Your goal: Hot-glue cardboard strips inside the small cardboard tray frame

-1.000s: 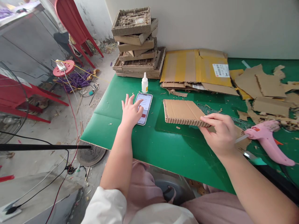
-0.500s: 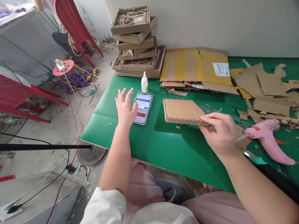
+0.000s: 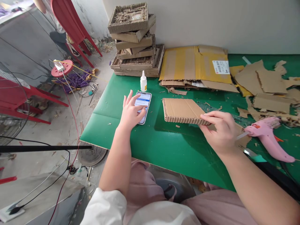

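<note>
My left hand (image 3: pixel 131 112) is over the lit screen of a phone (image 3: pixel 143 98) lying on the green table, its fingers spread and one fingertip at the screen. Whether that finger touches the glass I cannot tell. My right hand (image 3: pixel 219 131) pinches the right corner of a flat cardboard piece (image 3: pixel 184 107) with corrugated edges, held tilted above the table. Just behind the phone stands a small white glue bottle (image 3: pixel 143 82) with a pointed nozzle. Right of my right hand lies a pink hot glue gun (image 3: pixel 269 137) with a glue stick in it.
Stacked cardboard trays (image 3: pixel 131 37) rise at the back left, beside a flattened yellow-taped carton (image 3: pixel 194 64). Torn cardboard scraps (image 3: pixel 264 78) and a clear ruler (image 3: pixel 241 121) lie to the right. Red chairs (image 3: pixel 70 25) and cables are on the floor at left.
My left hand has shifted right, its finger now over the phone screen, where the display has changed. My right hand still holds the cardboard piece. The view has shifted slightly.
</note>
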The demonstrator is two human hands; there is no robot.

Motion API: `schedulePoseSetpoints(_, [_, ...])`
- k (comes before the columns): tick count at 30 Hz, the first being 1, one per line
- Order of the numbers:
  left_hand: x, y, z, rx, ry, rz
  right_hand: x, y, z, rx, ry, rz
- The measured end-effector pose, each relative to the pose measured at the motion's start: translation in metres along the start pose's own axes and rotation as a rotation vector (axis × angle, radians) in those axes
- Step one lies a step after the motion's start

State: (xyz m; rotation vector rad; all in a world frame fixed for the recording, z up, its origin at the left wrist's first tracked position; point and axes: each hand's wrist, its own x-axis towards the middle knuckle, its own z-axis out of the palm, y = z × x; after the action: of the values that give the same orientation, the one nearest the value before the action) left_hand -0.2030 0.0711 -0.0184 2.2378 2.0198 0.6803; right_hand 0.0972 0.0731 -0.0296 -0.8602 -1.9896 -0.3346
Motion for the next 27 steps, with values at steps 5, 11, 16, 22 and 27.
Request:
schedulePoseSetpoints(5, [0.000, -0.002, 0.001, 0.006, -0.026, -0.024, -0.001, 0.000, 0.001, -0.006, 0.007, -0.003])
schedulePoseSetpoints(11, [0.000, -0.007, 0.003, -0.111, 0.133, 0.000, -0.001, 0.000, 0.000, -0.007, 0.012, 0.006])
schedulePoseSetpoints(16, [0.000, -0.015, 0.001, -0.211, 0.380, 0.027, 0.002, -0.002, -0.004, -0.019, 0.101, -0.007])
schedulePoseSetpoints(22, [-0.009, -0.017, -0.010, -0.285, 0.648, -0.051, 0.004, -0.005, -0.005, -0.030, 0.043, -0.064])
schedulePoseSetpoints(27, [-0.015, -0.015, -0.014, -0.248, 0.634, 0.007, 0.003, -0.006, -0.002, -0.049, 0.018, -0.090])
